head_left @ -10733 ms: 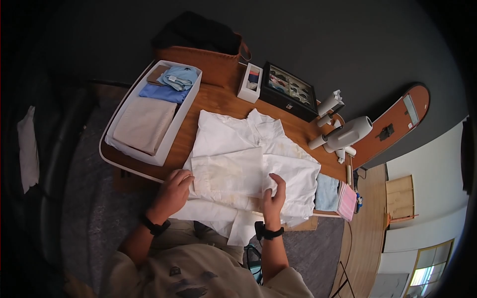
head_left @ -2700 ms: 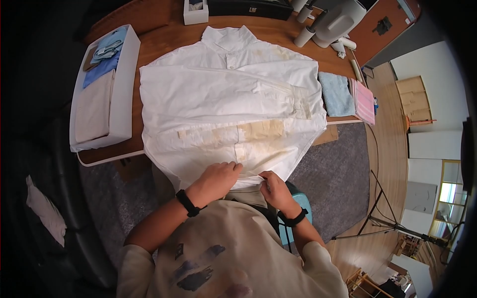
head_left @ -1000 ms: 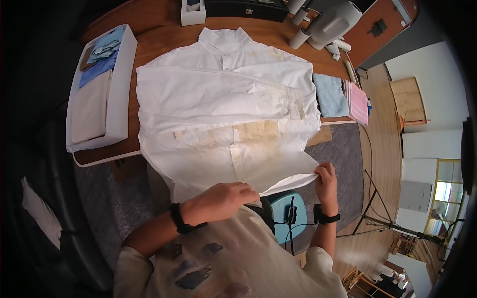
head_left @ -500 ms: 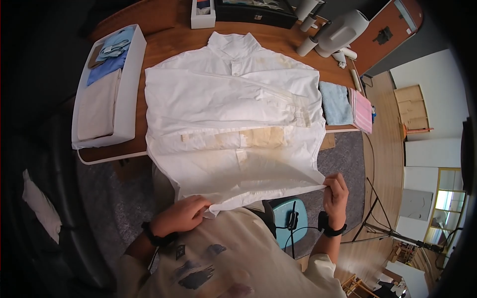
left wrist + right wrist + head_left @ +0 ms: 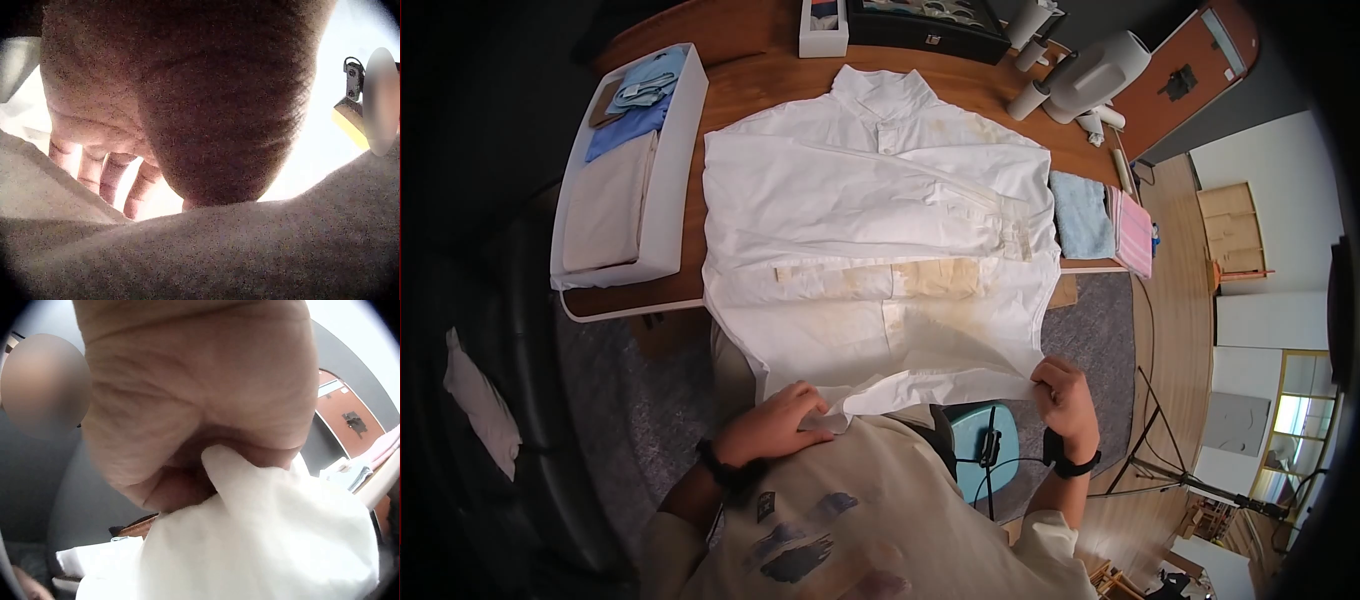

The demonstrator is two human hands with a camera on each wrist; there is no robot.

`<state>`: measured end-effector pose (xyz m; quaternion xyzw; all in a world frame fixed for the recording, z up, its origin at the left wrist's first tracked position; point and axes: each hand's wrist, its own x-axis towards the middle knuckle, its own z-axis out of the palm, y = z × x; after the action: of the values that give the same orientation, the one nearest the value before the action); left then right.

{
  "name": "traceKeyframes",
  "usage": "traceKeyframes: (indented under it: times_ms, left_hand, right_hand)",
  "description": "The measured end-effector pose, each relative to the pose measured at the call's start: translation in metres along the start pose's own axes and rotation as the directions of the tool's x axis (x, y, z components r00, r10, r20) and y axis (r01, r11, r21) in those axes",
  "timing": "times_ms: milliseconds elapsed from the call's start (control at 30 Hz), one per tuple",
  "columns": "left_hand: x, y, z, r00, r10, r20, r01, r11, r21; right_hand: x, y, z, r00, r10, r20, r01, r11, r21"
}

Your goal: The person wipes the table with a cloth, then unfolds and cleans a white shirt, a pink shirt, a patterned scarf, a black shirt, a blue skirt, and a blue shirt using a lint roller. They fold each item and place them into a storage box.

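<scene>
Right hand [image 5: 1066,402] and left hand [image 5: 772,425] at the hem [image 5: 935,388] of a white shirt [image 5: 840,215].
Right hand grips the hem; left hand's grip cannot be determined. Stained white shirt lies spread on the desk [image 5: 745,85], lower section overhanging the near edge.

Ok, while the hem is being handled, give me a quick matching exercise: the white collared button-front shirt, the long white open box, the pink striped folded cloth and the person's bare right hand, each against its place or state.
1. White collared button-front shirt
2. Long white open box
3. Pink striped folded cloth
4. Bare right hand

A. Just right of a light-blue folded cloth in the head view
B. Gripping white fabric
C. At the left of the brown wooden table, holding folded fabrics
D. Spread out, with yellowish-brown stains

Pairs: 1-D, 2-C, 3-A, 4-B
</scene>
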<state>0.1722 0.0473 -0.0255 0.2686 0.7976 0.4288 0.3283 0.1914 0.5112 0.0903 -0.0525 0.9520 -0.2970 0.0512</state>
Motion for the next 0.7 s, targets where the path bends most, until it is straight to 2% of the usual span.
traceKeyframes:
  times_ms: [67, 100, 167, 267, 300, 367, 500, 567, 700]
  left_hand:
    - [0.004, -0.008, 0.005, 0.997, -0.072, 0.017, 0.074, 0.989, -0.13]
    - [0.004, -0.013, 0.007, 0.997, -0.073, 0.019, 0.075, 0.989, -0.13]
    - [0.003, -0.023, 0.006, 0.979, -0.149, 0.138, 0.153, 0.988, -0.015]
    - [-0.003, -0.023, -0.006, 0.956, -0.213, 0.2, 0.222, 0.975, -0.024]
    - [-0.005, -0.026, -0.007, 0.956, -0.213, 0.203, 0.223, 0.975, -0.024]
    - [-0.012, -0.033, -0.009, 0.948, -0.222, 0.229, 0.204, 0.974, 0.097]
    - [-0.035, -0.045, -0.001, 0.982, -0.134, 0.132, 0.113, 0.982, 0.153]
    - [-0.046, -0.029, -0.009, 0.991, -0.117, 0.069, 0.1, 0.972, 0.213]
    - [-0.061, 0.022, -0.021, 0.988, -0.146, 0.043, 0.123, 0.934, 0.335]
  right_hand:
    - [-0.001, 0.005, 0.004, 0.993, 0.09, 0.082, -0.09, 0.996, -0.005]
    - [-0.002, 0.009, 0.008, 0.992, 0.091, 0.083, -0.091, 0.996, -0.004]
    - [-0.004, 0.021, 0.018, 0.988, 0.125, 0.096, -0.126, 0.992, 0.002]
    - [-0.008, 0.038, 0.038, 0.976, 0.172, 0.133, -0.179, 0.983, 0.044]
    - [-0.009, 0.042, 0.042, 0.976, 0.174, 0.134, -0.182, 0.982, 0.045]
    - [-0.008, 0.049, 0.05, 0.939, 0.263, 0.222, -0.279, 0.959, 0.047]
    - [-0.008, 0.057, 0.062, 0.914, 0.315, 0.255, -0.344, 0.936, 0.078]
    - [-0.009, 0.07, 0.071, 0.914, 0.314, 0.256, -0.338, 0.94, 0.054]
    - [-0.011, 0.079, 0.084, 0.903, 0.316, 0.291, -0.321, 0.946, -0.031]
